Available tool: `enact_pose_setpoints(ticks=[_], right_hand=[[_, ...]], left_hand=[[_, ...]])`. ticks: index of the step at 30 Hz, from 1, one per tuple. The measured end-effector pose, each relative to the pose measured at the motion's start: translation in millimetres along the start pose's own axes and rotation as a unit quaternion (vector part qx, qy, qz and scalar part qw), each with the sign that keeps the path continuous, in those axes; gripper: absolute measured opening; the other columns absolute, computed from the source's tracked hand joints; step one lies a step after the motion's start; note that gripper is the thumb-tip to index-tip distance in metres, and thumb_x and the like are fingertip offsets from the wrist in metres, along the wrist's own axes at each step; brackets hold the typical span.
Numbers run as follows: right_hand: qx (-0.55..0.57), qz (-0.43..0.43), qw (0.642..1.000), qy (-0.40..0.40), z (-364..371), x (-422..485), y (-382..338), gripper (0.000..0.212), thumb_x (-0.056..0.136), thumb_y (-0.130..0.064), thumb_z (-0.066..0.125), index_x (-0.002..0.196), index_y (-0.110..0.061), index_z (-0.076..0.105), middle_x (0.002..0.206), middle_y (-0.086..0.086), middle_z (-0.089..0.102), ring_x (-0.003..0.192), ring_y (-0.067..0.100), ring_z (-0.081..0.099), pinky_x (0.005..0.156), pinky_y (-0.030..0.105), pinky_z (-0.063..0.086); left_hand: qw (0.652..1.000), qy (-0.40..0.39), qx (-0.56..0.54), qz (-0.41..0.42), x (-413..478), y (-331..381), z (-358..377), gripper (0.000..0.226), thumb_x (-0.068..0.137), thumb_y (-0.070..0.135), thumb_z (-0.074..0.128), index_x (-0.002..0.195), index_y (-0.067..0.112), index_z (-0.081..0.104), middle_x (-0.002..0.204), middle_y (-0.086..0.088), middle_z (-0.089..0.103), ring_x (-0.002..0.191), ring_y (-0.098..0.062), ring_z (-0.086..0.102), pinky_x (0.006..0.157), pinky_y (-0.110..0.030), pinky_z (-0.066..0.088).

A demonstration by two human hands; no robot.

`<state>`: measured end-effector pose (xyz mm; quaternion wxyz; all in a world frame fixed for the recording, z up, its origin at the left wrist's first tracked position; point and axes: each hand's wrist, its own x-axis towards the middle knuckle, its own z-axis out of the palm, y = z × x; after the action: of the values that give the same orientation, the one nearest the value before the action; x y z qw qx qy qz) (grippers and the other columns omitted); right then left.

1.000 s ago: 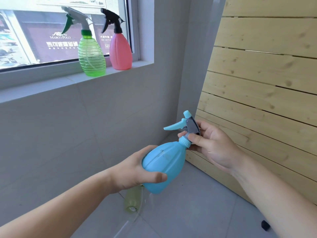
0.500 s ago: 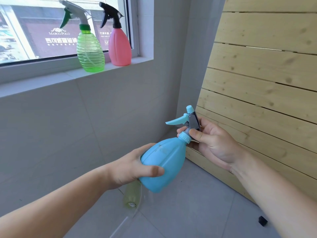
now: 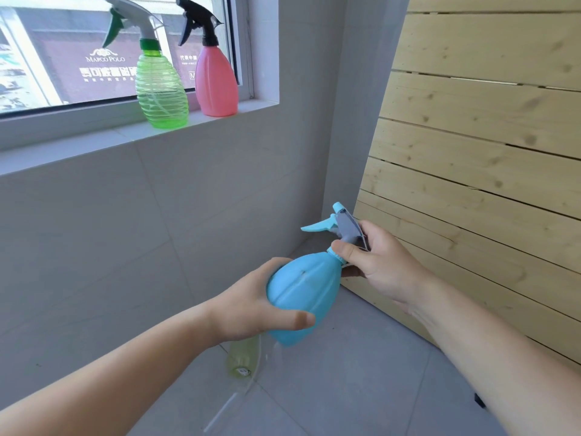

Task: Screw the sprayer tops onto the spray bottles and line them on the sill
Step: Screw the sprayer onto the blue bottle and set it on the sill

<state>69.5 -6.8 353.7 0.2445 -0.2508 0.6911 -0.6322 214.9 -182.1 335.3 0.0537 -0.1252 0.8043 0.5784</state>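
I hold a light-blue spray bottle (image 3: 304,297) tilted, neck pointing up and to the right. My left hand (image 3: 251,306) wraps its round body from the left. My right hand (image 3: 377,262) pinches the blue collar at the neck, just under the blue-and-grey sprayer top (image 3: 341,226). On the white sill (image 3: 94,138) a green ribbed bottle (image 3: 161,89) with a grey-and-green sprayer stands upright, and a pink bottle (image 3: 216,83) with a black sprayer stands right of it, near the sill's right end.
A pale yellowish bottle (image 3: 242,357) lies on the grey floor tiles below the blue one, partly hidden by it, with a thin tube beside it. A slatted wooden panel (image 3: 471,152) leans at the right. A small black object (image 3: 479,401) lies beside my right arm.
The blue bottle has stayed in both hands with little shift. My right thumb and fingers have moved on the collar. The camera view has drifted slightly.
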Motion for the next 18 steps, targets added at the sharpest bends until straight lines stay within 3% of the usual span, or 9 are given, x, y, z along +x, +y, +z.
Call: enact_pose_setpoints(ticks=[3, 7, 12, 18], right_hand=[[-0.016, 0.001, 0.999, 0.049, 3, 1, 4, 0.024, 0.091, -0.019, 0.067, 0.113, -0.011, 0.063, 0.102, 0.008, 0.072, 0.084, 0.017, 0.073, 0.077, 0.038, 0.062], [0.021, -0.004, 0.997, 0.076, 0, 3, 3, 0.019, 0.091, -0.017, 0.067, 0.110, -0.015, 0.067, 0.100, 0.009, 0.073, 0.085, 0.019, 0.072, 0.083, 0.041, 0.060], [0.045, 0.004, 0.996, 0.083, 6, 2, 7, 0.018, 0.090, -0.016, 0.068, 0.107, -0.016, 0.071, 0.094, 0.007, 0.072, 0.081, 0.018, 0.068, 0.082, 0.040, 0.058], [0.087, 0.015, 0.995, 0.055, 15, 1, 7, 0.016, 0.092, -0.016, 0.067, 0.105, -0.011, 0.072, 0.080, 0.003, 0.068, 0.072, 0.016, 0.064, 0.071, 0.031, 0.054]], left_hand=[[1.000, -0.001, 0.003, -0.030, 3, 2, 4, 0.079, 0.064, 0.050, 0.085, 0.134, 0.038, 0.051, 0.122, 0.010, 0.072, 0.108, -0.008, 0.073, 0.096, -0.038, 0.061], [0.992, -0.027, -0.095, -0.079, 6, 3, 4, 0.053, 0.078, 0.041, 0.065, 0.128, 0.024, 0.064, 0.125, -0.001, 0.075, 0.116, -0.020, 0.071, 0.108, -0.042, 0.053], [0.984, -0.048, -0.143, -0.092, 9, -4, 9, 0.068, 0.062, 0.042, 0.077, 0.119, 0.009, 0.061, 0.109, -0.003, 0.075, 0.100, -0.017, 0.074, 0.088, -0.032, 0.057], [0.985, -0.103, -0.103, -0.092, 9, -3, 8, 0.076, 0.069, 0.046, 0.081, 0.136, 0.020, 0.055, 0.128, -0.004, 0.074, 0.120, -0.027, 0.070, 0.108, -0.047, 0.053]])
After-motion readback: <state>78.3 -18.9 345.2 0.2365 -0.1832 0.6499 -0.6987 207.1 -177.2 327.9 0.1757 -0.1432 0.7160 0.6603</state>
